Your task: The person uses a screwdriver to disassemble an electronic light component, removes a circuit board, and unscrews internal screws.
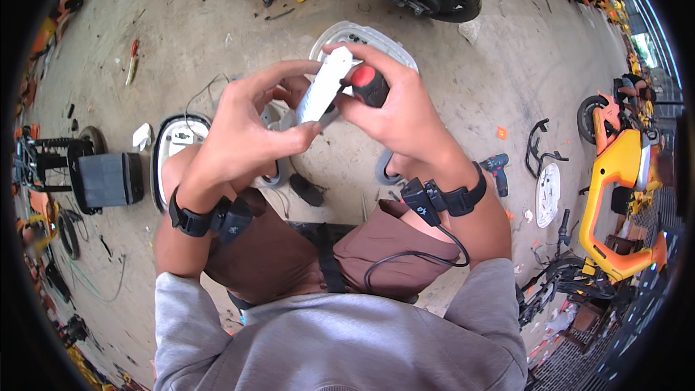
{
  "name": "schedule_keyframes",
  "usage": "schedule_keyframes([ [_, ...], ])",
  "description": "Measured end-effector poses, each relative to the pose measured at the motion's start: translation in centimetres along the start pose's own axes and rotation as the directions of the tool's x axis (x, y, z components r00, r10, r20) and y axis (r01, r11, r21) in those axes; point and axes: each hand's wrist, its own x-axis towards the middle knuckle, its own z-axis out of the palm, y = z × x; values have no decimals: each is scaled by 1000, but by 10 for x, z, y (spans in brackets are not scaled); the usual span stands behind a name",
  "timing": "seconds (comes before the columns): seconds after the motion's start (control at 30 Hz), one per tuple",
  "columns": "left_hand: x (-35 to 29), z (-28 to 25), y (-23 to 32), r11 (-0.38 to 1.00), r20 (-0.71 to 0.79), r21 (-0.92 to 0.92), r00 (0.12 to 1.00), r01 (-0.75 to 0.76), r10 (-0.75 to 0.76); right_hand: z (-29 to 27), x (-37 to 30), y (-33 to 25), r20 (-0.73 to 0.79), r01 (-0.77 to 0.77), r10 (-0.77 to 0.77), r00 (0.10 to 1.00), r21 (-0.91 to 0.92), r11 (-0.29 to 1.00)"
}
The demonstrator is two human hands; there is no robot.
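Note:
A narrow white piece (323,90), long and flat-sided, is held up in front of me between both hands. My left hand (253,116) grips its left side, thumb below and fingers curled above. My right hand (402,105) is closed around a black tool handle with a red end (370,85); the tool's working end is hidden. The right index finger reaches over the top of the white piece and touches it. Below the hands, on the floor, lies a white shell-shaped panel (397,49) with small dark parts in it.
A second white panel (168,146) lies by my left leg. To the right are a cordless drill (497,172), a black bracket (539,148) and a white tray of small parts (548,195). Yellow scooters (612,224) stand around; a dark box (108,179) is at left.

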Motion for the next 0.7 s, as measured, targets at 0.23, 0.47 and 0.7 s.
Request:
schedule_keyframes([
  [0.23, -2, 3, -5, 864, -17, 460, 971, -206, 240, -7, 4, 3, -138, -206, 293, 946, 440, 874],
  [0.47, -2, 2, -10, 847, -33, 462, 950, -262, 312, -5, -6, 1, -28, -245, 282, 959, 419, 874],
  [0.7, 2, -3, -12, 884, -149, 403, 936, -238, 320, -4, -2, 4, -73, -199, 292, 954, 575, 794],
])
